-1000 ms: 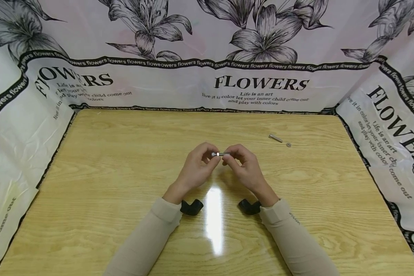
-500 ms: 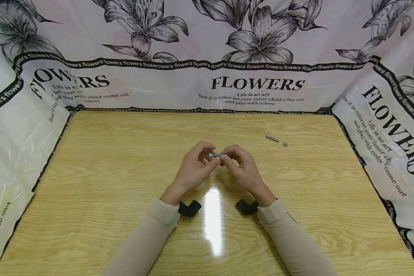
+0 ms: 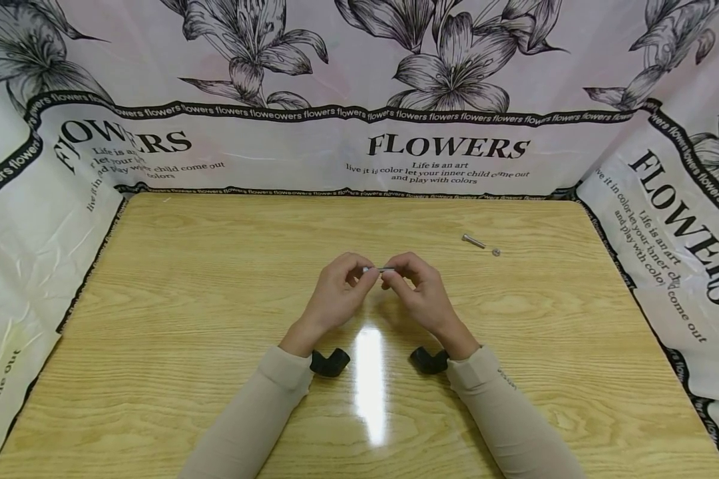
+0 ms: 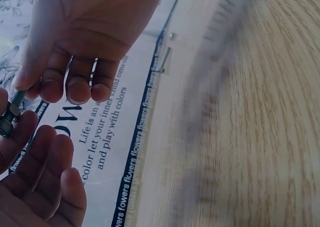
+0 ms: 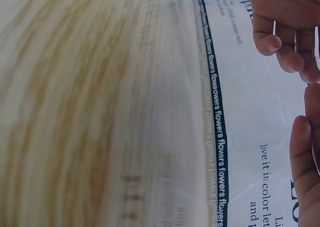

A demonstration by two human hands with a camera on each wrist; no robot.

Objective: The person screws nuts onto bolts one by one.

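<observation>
Above the middle of the table, both hands work on one metal bolt (image 3: 387,269) with a nut (image 4: 15,109) on its shank. My left hand (image 3: 339,291) pinches at the nut with thumb and index finger, close to the bolt's head (image 3: 365,269). The threaded end is pinched between the thumb and index finger of my right hand (image 3: 421,286). In the left wrist view the bolt stands tilted between the two hands, partly covered by fingertips. Fingers of both hands (image 5: 305,152) show at the right wrist view's edge, where the bolt is out of sight.
A second bolt (image 3: 473,241) lies at the back right of the wooden table (image 3: 216,266), with a loose nut (image 3: 496,252) beside it. Flower-printed cloth (image 3: 275,153) encloses the back and sides. Black wrist-worn pieces (image 3: 331,363) sit by both cuffs.
The left index finger was lifted off half a second ago, baring the nut; now it has come down and the fingertips cover the nut. The right hand keeps its pinch.
</observation>
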